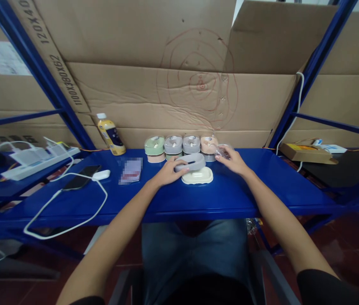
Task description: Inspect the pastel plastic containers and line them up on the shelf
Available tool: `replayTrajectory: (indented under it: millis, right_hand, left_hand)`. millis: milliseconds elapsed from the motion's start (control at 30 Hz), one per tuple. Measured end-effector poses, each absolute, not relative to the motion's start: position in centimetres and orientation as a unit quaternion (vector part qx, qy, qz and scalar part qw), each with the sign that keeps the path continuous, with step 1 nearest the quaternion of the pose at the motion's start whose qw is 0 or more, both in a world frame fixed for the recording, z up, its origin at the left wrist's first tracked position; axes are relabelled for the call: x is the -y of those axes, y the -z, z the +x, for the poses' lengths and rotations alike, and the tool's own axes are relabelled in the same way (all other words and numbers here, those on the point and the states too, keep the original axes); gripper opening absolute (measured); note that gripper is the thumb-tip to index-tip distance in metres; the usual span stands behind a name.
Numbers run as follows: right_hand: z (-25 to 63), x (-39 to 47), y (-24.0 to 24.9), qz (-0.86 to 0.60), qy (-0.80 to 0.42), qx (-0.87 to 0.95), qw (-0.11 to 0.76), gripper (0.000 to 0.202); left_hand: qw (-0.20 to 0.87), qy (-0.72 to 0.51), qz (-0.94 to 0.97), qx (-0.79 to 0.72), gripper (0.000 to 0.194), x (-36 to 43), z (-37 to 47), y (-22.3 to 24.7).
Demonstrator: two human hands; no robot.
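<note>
Overall, I see a flat panel of creased, matte corrugated cardboard [118, 97] standing behind a smooth, blue-painted desk [230, 199]. Along the rear of the desk runs a row of rounded containers [173, 145], stacked two high in four columns; the upper tier is green, grey, grey and peach, under glossy transparent tops. Left of the row stands a plastic bottle [111, 133] with yellow contents, a dark label and a white cap.

The left hand [170, 170] grips the left end of a grey oval frame [198, 167], smooth-walled with an elongated opening. The right hand [235, 161] pinches a thin, transparent piece [223, 151] in front of the peach column. Below the frame, a cream oval tray [197, 176] with a raised rim rests on the desk; contact between frame and tray cannot be determined.
</note>
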State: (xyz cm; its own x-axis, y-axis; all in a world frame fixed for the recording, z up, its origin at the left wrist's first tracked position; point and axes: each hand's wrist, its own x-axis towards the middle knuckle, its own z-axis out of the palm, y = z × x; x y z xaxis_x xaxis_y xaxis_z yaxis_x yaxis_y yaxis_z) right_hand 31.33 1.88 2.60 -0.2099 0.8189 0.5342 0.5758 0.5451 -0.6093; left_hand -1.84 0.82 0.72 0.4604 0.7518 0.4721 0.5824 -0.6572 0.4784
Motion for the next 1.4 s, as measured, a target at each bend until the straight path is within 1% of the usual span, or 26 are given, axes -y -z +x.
replayTrajectory:
  millis: [100,167,267,367,400,467,567,667,767,933,1033,1200,1400]
  right_hand:
    - [30.2,-1.3,-2.7,-0.405,-0.127,0.802,0.42,0.072]
    - [29.2,-0.9,-2.6,-0.364,-0.123,0.83,0.404,0.075]
    - [27.5,-0.3,-2.4,-0.322,-0.123,0.86,0.377,0.08]
    - [26.3,0.1,-2.2,-0.32,-0.121,0.872,0.35,0.086]
    - [26.1,0.2,-2.1,-0.327,-0.116,0.873,0.342,0.088]
    - [25.8,0.1,-1.8,-0.338,-0.108,0.876,0.328,0.09]
    - [25.6,-0.2,-1.5,-0.336,-0.107,0.882,0.314,0.09]
    - [25.6,-0.3,-1.2,-0.343,-0.096,0.884,0.303,0.09]
    - [25.5,-0.1,-1.1,-0.38,-0.087,0.879,0.274,0.093]
    - [25.8,0.4,-0.9,-0.387,-0.076,0.888,0.236,0.097]
    - [26.1,0.6,-0.8,-0.368,-0.07,0.901,0.22,0.092]
    - [26.1,1.1,-1.3,-0.344,-0.039,0.913,0.215,0.079]
    - [25.5,1.7,-1.7,-0.346,0.001,0.915,0.209,0.078]
  left_hand:
    - [0.143,-0.319,0.865,-0.36,0.046,0.2,-0.3,-0.4]
    - [0.158,-0.312,0.872,-0.342,0.053,0.4,0.4,0.1]
    - [0.179,-0.334,0.859,-0.344,0.081,0.3,1.1,0.7]
    - [0.214,-0.366,0.826,-0.372,0.111,0.0,1.4,1.0]
    - [0.227,-0.369,0.817,-0.38,0.118,0.0,1.6,1.1]
    - [0.254,-0.366,0.806,-0.389,0.126,0.0,1.8,1.1]
    - [0.28,-0.36,0.804,-0.382,0.128,0.1,2.0,1.2]
    - [0.277,-0.356,0.805,-0.386,0.128,-0.1,2.0,1.4]
    - [0.272,-0.339,0.811,-0.392,0.13,-0.3,1.9,1.7]
    - [0.259,-0.311,0.82,-0.406,0.126,-0.4,1.7,1.7]
    - [0.251,-0.307,0.822,-0.409,0.123,-0.3,1.6,1.5]
    - [0.253,-0.307,0.82,-0.412,0.124,-0.1,1.7,1.3]
    - [0.257,-0.318,0.819,-0.403,0.121,-0.4,1.7,1.5]
